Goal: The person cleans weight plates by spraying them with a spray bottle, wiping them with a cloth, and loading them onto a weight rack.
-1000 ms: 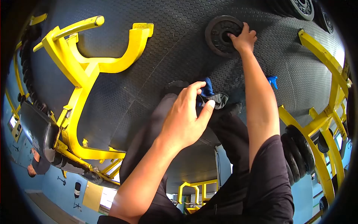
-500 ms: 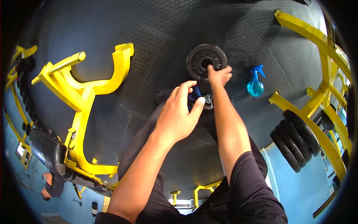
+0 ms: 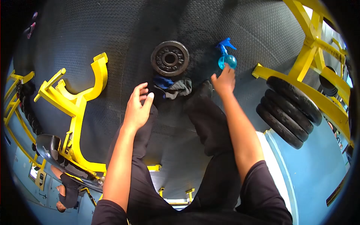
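Note:
A spray bottle point(image 3: 227, 62) with clear blue liquid and a blue trigger head is on the black floor. My right hand point(image 3: 225, 80) reaches to its rounded base, fingertips right at the bottle and thumb held apart. To the left a dark metal weight plate point(image 3: 180, 62) lies flat, its centre hole and raised lettering showing. Just below the plate a crumpled grey and blue cloth point(image 3: 182, 87) rests near my feet. My left hand point(image 3: 137, 108) hovers over my left leg, fingers loosely spread and holding nothing.
A yellow bench frame point(image 3: 78, 116) with a black pad stands on the left. On the right, several black weight plates point(image 3: 288, 112) hang on a yellow rack point(image 3: 309, 45). Another person point(image 3: 68, 191) is in the far lower left.
My right hand has left the weight plate and moved right to the spray bottle. The view has shifted right, and the cloth between my feet shows more fully.

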The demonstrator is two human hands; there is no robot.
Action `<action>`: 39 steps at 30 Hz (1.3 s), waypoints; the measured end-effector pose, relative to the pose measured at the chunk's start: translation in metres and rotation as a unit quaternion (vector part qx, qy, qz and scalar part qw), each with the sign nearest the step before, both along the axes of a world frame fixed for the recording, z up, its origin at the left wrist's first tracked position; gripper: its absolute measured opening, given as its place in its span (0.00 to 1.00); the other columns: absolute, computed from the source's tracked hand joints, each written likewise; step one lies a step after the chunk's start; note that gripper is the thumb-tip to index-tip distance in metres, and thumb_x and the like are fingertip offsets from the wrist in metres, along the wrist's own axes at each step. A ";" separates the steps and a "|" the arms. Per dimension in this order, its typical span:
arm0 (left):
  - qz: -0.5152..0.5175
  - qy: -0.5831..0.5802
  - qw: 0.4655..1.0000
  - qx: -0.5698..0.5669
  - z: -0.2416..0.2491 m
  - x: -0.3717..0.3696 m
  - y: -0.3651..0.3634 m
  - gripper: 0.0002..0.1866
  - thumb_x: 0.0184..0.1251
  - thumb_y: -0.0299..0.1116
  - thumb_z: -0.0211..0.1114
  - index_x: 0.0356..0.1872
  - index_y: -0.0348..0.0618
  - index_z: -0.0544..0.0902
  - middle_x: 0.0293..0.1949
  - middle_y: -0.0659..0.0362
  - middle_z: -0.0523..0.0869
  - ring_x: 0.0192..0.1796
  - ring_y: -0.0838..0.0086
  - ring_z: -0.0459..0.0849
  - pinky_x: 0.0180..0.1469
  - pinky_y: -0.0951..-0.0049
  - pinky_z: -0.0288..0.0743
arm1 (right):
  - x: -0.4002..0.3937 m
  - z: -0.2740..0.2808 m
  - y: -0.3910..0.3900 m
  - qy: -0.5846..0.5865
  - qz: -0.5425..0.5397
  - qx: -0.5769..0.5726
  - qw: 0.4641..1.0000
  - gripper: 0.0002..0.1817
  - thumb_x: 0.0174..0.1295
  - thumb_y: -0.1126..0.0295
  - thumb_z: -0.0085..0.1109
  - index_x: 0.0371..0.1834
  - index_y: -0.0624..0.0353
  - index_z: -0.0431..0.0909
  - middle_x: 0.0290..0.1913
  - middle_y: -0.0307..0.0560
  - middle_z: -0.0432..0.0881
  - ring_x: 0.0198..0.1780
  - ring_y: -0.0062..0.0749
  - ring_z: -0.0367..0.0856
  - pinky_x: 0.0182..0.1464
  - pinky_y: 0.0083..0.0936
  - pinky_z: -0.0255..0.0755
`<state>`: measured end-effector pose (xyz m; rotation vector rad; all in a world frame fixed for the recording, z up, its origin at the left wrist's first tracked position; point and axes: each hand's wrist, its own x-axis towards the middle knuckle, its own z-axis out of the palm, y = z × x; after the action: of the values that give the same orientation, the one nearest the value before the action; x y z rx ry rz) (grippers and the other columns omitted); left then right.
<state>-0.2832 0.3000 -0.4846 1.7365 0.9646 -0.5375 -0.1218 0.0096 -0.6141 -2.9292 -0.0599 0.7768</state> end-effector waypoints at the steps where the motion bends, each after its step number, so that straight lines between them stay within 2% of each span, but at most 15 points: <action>1: -0.006 0.005 1.000 0.003 0.003 -0.012 -0.006 0.26 0.73 0.40 0.65 0.68 0.41 0.73 0.58 0.45 0.82 0.55 0.62 0.84 0.59 0.62 0.78 | 0.014 0.003 -0.010 -0.013 0.018 -0.007 1.000 0.38 0.56 0.59 0.70 0.70 0.57 0.65 0.61 0.59 0.73 0.63 0.55 0.75 0.63 0.48 0.71; 7: -0.065 0.035 0.997 -0.040 -0.004 -0.045 -0.036 0.26 0.73 0.38 0.65 0.68 0.42 0.71 0.59 0.45 0.82 0.57 0.60 0.84 0.62 0.60 0.76 | 0.088 -0.030 -0.033 -0.055 0.143 -0.026 0.988 0.36 0.57 0.53 0.69 0.66 0.57 0.70 0.51 0.51 0.83 0.56 0.49 0.81 0.58 0.45 0.72; 12: -0.103 -0.013 0.994 -0.043 -0.063 -0.030 -0.034 0.26 0.73 0.39 0.64 0.69 0.43 0.71 0.61 0.48 0.80 0.60 0.58 0.82 0.64 0.59 0.74 | 0.118 -0.069 0.004 0.087 0.137 -0.139 0.977 0.56 0.55 0.47 0.73 0.80 0.60 0.51 0.52 0.56 0.87 0.53 0.48 0.87 0.59 0.42 0.73; 16: -0.201 -0.142 0.969 -0.008 -0.126 -0.003 -0.023 0.26 0.72 0.37 0.65 0.68 0.42 0.72 0.58 0.48 0.81 0.60 0.60 0.82 0.64 0.61 0.74 | 0.141 -0.105 0.004 0.035 0.129 -0.133 0.982 0.54 0.55 0.49 0.73 0.79 0.61 0.53 0.53 0.60 0.86 0.56 0.48 0.86 0.60 0.43 0.73; 18: -0.211 -0.201 0.957 -0.011 -0.145 0.012 -0.018 0.25 0.72 0.35 0.64 0.68 0.41 0.73 0.59 0.49 0.80 0.59 0.60 0.82 0.65 0.62 0.74 | 0.143 -0.098 0.000 0.054 0.092 0.120 0.987 0.51 0.55 0.53 0.73 0.78 0.61 0.56 0.55 0.64 0.84 0.58 0.50 0.85 0.61 0.45 0.75; 19: -0.223 -0.229 0.947 -0.016 -0.155 0.016 -0.014 0.26 0.72 0.34 0.65 0.68 0.41 0.72 0.59 0.48 0.80 0.60 0.61 0.82 0.65 0.62 0.75 | 0.143 -0.083 0.008 0.030 0.092 0.120 0.988 0.51 0.55 0.53 0.73 0.78 0.61 0.56 0.55 0.64 0.84 0.58 0.50 0.85 0.61 0.45 0.75; 21: -0.233 -0.262 0.934 -0.065 -0.158 0.025 -0.008 0.26 0.72 0.34 0.65 0.69 0.41 0.71 0.60 0.47 0.80 0.60 0.62 0.81 0.64 0.62 0.75 | 0.134 -0.045 0.033 0.135 0.023 0.435 0.890 0.43 0.60 0.66 0.72 0.76 0.61 0.58 0.53 0.52 0.84 0.53 0.32 0.84 0.58 0.34 0.77; 23: -0.204 -0.285 0.927 -0.133 -0.151 0.038 -0.004 0.30 0.73 0.37 0.66 0.72 0.44 0.67 0.61 0.49 0.79 0.62 0.62 0.80 0.64 0.60 0.75 | 0.109 0.016 0.062 0.148 0.015 0.525 0.838 0.46 0.63 0.63 0.73 0.79 0.59 0.55 0.50 0.47 0.83 0.53 0.29 0.82 0.60 0.33 0.75; 26: -0.044 -0.322 0.916 -0.235 -0.117 0.055 -0.002 0.35 0.74 0.41 0.65 0.76 0.46 0.60 0.65 0.50 0.76 0.62 0.66 0.79 0.63 0.63 0.74 | 0.072 0.095 0.089 0.182 0.060 0.587 0.787 0.48 0.62 0.63 0.73 0.81 0.57 0.53 0.52 0.47 0.83 0.56 0.30 0.81 0.64 0.33 0.73; 27: 0.007 -0.286 0.908 -0.305 -0.091 0.061 0.003 0.38 0.75 0.52 0.61 0.77 0.46 0.58 0.67 0.50 0.74 0.61 0.67 0.79 0.62 0.66 0.74 | 0.061 0.122 0.096 0.180 0.075 0.603 0.773 0.47 0.63 0.63 0.73 0.81 0.57 0.53 0.52 0.47 0.82 0.57 0.30 0.81 0.64 0.33 0.72; 30: 0.010 -0.273 0.812 -0.515 -0.081 0.068 0.009 0.47 0.70 0.72 0.52 0.77 0.45 0.59 0.67 0.47 0.76 0.58 0.59 0.85 0.54 0.64 0.83 | 0.029 0.172 0.115 0.185 0.102 0.656 0.724 0.46 0.64 0.66 0.72 0.81 0.56 0.54 0.51 0.47 0.83 0.56 0.30 0.81 0.65 0.33 0.71; 32: 0.008 -0.243 0.760 -0.603 -0.082 0.060 0.005 0.49 0.69 0.73 0.52 0.77 0.44 0.58 0.66 0.47 0.77 0.55 0.57 0.87 0.51 0.62 0.86 | 0.010 0.186 0.124 0.204 0.086 0.694 0.685 0.44 0.64 0.69 0.71 0.81 0.56 0.55 0.48 0.45 0.83 0.55 0.29 0.82 0.66 0.33 0.70; 33: 0.007 -0.211 0.703 -0.679 -0.079 0.057 0.003 0.50 0.68 0.74 0.51 0.77 0.43 0.58 0.65 0.46 0.78 0.53 0.54 0.89 0.49 0.60 0.88 | 0.004 0.188 0.127 0.204 0.083 0.692 0.688 0.44 0.64 0.69 0.71 0.81 0.56 0.55 0.48 0.45 0.83 0.55 0.29 0.82 0.66 0.33 0.70; 37: 0.036 -0.230 0.686 -0.690 -0.065 0.038 -0.002 0.45 0.72 0.69 0.52 0.76 0.43 0.60 0.64 0.45 0.79 0.54 0.53 0.88 0.50 0.58 0.89 | -0.012 0.185 0.139 0.130 0.083 0.682 0.715 0.38 0.65 0.72 0.69 0.77 0.60 0.61 0.44 0.45 0.85 0.51 0.30 0.86 0.59 0.31 0.76; 39: 0.043 -0.226 0.676 -0.701 -0.067 0.036 0.002 0.42 0.74 0.65 0.53 0.76 0.43 0.61 0.65 0.46 0.79 0.59 0.54 0.86 0.54 0.57 0.88 | -0.019 0.175 0.143 0.040 0.041 0.621 0.782 0.32 0.67 0.71 0.67 0.73 0.61 0.67 0.47 0.44 0.85 0.50 0.27 0.85 0.57 0.28 0.78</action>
<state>-0.2476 0.3019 -0.5520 0.3255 0.0594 -0.5016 -0.1412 0.1527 -0.4390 -1.6224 -0.4840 0.5227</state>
